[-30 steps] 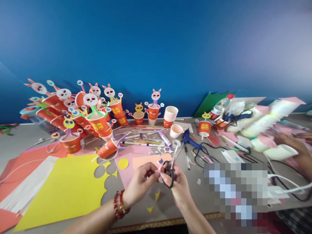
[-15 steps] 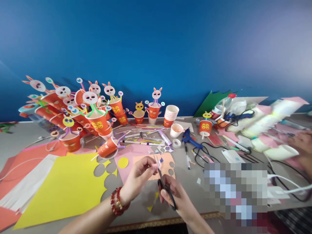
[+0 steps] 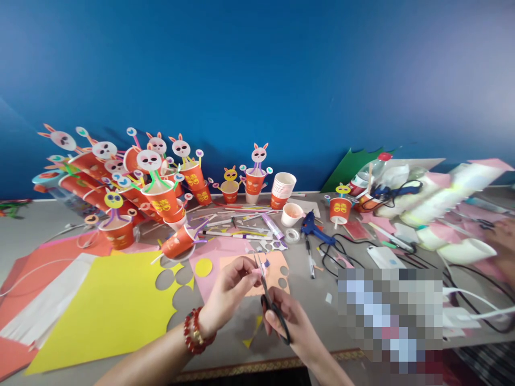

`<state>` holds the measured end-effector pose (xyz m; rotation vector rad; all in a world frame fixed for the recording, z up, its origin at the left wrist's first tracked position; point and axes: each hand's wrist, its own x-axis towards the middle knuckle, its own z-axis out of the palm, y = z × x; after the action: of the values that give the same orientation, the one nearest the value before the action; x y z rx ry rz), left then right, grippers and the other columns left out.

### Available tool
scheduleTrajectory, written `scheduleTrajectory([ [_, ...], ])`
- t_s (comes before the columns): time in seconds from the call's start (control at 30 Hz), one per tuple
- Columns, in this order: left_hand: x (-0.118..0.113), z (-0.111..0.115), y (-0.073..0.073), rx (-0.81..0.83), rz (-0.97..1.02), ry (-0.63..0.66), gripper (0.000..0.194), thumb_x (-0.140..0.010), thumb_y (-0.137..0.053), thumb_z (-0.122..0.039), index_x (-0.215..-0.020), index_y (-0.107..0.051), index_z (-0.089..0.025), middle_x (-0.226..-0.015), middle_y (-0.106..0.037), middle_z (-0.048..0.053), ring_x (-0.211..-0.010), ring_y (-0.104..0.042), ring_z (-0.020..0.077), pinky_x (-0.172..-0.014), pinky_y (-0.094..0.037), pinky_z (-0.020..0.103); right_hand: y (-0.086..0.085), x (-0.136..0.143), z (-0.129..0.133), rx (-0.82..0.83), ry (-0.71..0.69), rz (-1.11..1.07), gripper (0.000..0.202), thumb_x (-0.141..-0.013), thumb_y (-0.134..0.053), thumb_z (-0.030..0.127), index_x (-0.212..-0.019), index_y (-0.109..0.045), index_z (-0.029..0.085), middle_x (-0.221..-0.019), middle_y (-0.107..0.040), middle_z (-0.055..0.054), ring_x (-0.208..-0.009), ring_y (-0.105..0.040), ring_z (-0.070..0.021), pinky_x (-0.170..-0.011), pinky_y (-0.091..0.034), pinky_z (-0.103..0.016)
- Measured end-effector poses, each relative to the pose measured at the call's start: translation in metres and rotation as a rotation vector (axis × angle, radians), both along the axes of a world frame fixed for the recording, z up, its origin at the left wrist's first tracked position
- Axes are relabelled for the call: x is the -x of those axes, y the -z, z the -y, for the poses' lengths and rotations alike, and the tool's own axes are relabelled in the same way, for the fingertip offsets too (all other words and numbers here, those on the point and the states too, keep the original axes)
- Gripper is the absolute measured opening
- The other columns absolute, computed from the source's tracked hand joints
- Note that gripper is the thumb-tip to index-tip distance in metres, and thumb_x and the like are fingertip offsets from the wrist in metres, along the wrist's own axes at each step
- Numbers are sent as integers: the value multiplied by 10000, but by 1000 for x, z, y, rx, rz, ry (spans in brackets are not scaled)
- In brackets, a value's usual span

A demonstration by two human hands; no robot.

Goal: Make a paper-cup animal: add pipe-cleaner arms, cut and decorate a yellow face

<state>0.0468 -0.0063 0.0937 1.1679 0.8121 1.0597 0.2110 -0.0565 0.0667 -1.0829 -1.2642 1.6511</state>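
My left hand, with red beads round its wrist, pinches a small piece of pink paper. The black-handled scissors are in my right hand, its fingers closed round the handles. Their blades point away from me and are slightly apart, right beside the pink piece. Beneath the blades lies a peach sheet with round holes cut in it. To the left of my left hand lie a large yellow sheet and a yellow paper disc.
Red cups with paper rabbit figures crowd the back left. Further right are stacked cups, a blue glue gun, a pen, cables and a white phone. Another person's hand is at the right edge.
The scissor blades look slightly closer together at the pink piece. Both my hands have stayed in nearly the same place. The view has shifted slightly.
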Motion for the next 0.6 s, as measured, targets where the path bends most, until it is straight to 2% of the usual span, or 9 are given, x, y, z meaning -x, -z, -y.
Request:
scheduleTrajectory([
  [0.27,0,-1,4,-7,28,15,228,-894,-653,-351,-786,-572,-167,-775,-578,1,-713,-543,112,-668,-437,221,-3,2,-1,12,6,30,583,-715,-664,754,-719,-453,211,-587,-475,50,-493,-397,-87,-498,-367,-221],
  [0.47,0,0,5,-13,31,3,233,-897,-649,-348,-778,-571,-164,-769,-576,1,-710,-543,112,-664,-435,222,-1,0,0,5,9,9,568,-732,-681,720,-731,-449,202,-594,-475,50,-506,-426,-84,-504,-362,-210],
  [0.6,-1,2,3,-9,26,-10,232,-899,-649,-350,-781,-572,-166,-763,-580,0,-712,-549,113,-672,-439,225,2,-1,1,-5,-5,-14,557,-747,-673,714,-753,-459,200,-598,-483,51,-479,-392,-70,-490,-349,-207],
])
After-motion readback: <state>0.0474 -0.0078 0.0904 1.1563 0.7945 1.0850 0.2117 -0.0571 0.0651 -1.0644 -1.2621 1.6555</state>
